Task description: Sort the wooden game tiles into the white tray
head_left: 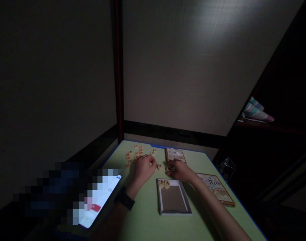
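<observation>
V. dim, glare on upper wall (178, 67), bright screen (105, 197) lower L, part pixelated

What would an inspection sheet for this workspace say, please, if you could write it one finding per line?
Surface: green table with a blue edge.
Job's things: round pieces scattered at the far left, others in the far left corner of an open tray; one printed box near the far edge, another at the right.
Clutter: lit phone at the left.
Hands: left hand curled near one piece, grip unclear; right hand at another piece, hold unclear.
Cables: nothing seen.
Surroundings: dim wall panels; striped item at the right.
</observation>
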A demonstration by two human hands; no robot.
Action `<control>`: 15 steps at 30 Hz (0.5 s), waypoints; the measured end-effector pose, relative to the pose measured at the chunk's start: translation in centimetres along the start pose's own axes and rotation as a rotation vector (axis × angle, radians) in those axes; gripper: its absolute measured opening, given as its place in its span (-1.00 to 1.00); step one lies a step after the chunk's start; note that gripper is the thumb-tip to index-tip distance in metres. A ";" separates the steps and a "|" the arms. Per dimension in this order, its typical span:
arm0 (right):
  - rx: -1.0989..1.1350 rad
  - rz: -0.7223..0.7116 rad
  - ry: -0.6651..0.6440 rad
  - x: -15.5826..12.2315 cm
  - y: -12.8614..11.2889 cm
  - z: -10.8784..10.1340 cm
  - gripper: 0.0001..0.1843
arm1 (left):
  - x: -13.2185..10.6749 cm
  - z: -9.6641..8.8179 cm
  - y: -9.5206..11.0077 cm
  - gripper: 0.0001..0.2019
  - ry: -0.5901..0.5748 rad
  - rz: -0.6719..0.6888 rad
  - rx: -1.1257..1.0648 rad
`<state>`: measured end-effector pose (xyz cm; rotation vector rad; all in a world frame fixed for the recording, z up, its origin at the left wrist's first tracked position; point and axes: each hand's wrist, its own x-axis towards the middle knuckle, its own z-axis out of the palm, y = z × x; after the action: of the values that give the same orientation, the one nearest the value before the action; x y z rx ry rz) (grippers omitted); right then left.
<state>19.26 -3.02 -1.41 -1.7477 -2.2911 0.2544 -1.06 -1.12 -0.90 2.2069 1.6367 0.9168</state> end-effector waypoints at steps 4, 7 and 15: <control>-0.024 -0.026 -0.016 0.1 -0.1 0.5 -0.71 | 0.1 0.0 -0.4 -0.84 -0.008 -0.078 0.071; -0.026 -0.017 -0.016 0.1 -0.1 0.7 -0.68 | -0.1 0.5 -0.6 -0.80 -0.039 0.021 0.119; -0.123 -0.059 0.086 0.8 -1.2 0.4 -0.54 | -0.5 2.1 -1.4 -0.74 -0.061 0.180 0.185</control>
<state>17.82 -2.60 -1.36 -1.7087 -2.3370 0.0271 -0.95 -0.76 -3.39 2.5137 1.5731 0.7591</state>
